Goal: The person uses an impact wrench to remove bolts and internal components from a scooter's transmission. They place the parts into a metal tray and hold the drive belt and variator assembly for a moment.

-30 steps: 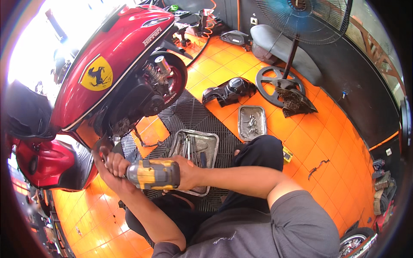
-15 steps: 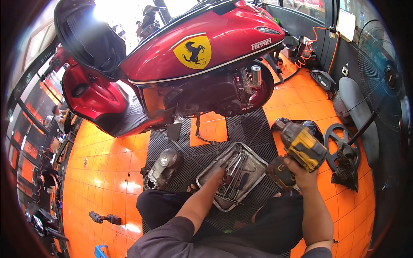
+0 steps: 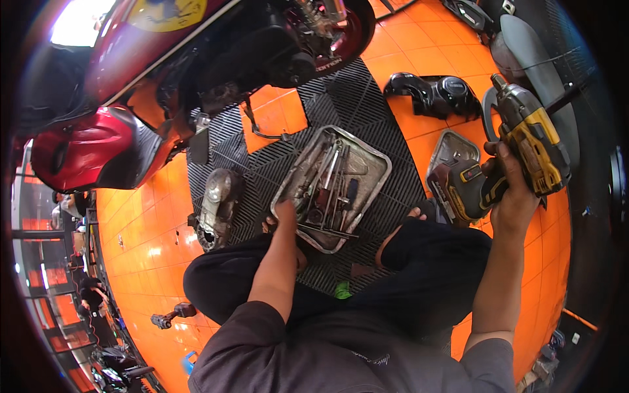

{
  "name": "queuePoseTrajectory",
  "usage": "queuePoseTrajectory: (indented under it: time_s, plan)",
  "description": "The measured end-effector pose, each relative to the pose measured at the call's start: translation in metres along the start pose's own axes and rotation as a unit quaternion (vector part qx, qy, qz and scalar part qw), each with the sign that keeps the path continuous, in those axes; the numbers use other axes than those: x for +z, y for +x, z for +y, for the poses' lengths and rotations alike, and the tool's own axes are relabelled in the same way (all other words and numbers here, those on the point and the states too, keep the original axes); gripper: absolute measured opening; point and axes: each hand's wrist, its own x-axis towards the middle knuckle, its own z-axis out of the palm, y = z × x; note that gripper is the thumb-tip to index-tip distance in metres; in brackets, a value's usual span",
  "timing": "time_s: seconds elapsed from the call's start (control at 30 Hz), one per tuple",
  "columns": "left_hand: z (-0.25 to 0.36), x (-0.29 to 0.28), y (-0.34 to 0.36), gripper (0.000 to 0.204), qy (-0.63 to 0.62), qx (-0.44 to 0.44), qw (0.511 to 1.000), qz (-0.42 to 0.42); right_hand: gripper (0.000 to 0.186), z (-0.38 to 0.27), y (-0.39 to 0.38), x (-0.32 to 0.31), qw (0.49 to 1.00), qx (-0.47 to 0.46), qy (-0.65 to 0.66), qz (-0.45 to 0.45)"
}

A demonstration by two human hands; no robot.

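At the lower left edge of the tray [image 3: 375,164] is our left hand [image 3: 285,213], its grip unclear to us; tools [image 3: 322,196] lie inside; our right hand [image 3: 514,193] grips the drill [image 3: 540,139]. We hold it past the right edge of the mat [image 3: 397,154].

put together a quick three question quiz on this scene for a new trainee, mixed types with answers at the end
1. What is the person's right hand holding?
2. True or false: the grey metal casing lies inside the tool tray.
3. Pick one. The black plastic part rests on: a) a wooden bench, b) orange tiles, c) the red scooter.

Key
1: A yellow and black power tool.
2: False; it lies on the black mat, to the left of the tool tray.
3: b.
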Motion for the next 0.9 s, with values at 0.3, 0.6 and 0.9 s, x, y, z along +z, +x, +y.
queuePoseTrajectory:
  time_s: [0.3,0.6,0.9]
  plan:
    - [-0.034,-0.036,0.02,0.051,0.397,-0.236,0.886,0.052,0.03,0.002,-0.006,-0.009,1.0,0.024,0.004,-0.001]
    - [0.013,-0.014,0.052,0.047,0.208,-0.012,0.977,0.04,0.031,0.018,0.007,-0.014,0.998,0.011,-0.065,0.017]
    - [0.025,0.07,0.036,0.035,0.035,-0.101,0.992,-0.059,0.03,0.015,0.023,-0.015,0.996,0.089,-0.005,0.013]
